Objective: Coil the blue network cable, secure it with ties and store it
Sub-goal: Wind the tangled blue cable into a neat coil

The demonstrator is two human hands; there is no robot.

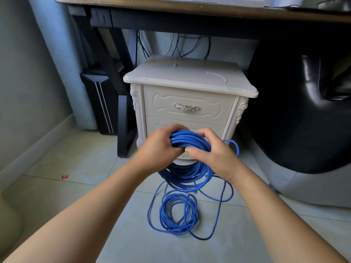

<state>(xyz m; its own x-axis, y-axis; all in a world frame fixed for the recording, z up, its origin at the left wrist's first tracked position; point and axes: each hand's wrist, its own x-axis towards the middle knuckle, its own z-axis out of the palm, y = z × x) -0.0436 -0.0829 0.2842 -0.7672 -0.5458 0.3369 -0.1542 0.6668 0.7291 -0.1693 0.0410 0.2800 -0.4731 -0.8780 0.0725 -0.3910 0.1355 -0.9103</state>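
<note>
Setting: tiled floor [76, 168] before a cream nightstand [188, 88] under a desk.
Left hand [159, 147]: fingers closed around the coiled blue network cable [190, 141].
Right hand [214, 152]: fingers gripping the same coil.
Cable: coil held in front of the nightstand; loose loops [178, 213] lie on the floor below.

Two bare forearms enter from the bottom corners — no sleeves, no watch, no bracelets or gloves show on them. The left hand [159, 147] and the right hand [212, 150] are bare too, with short, unpainted nails on the fingers [188, 149] — no rings visible.
</note>
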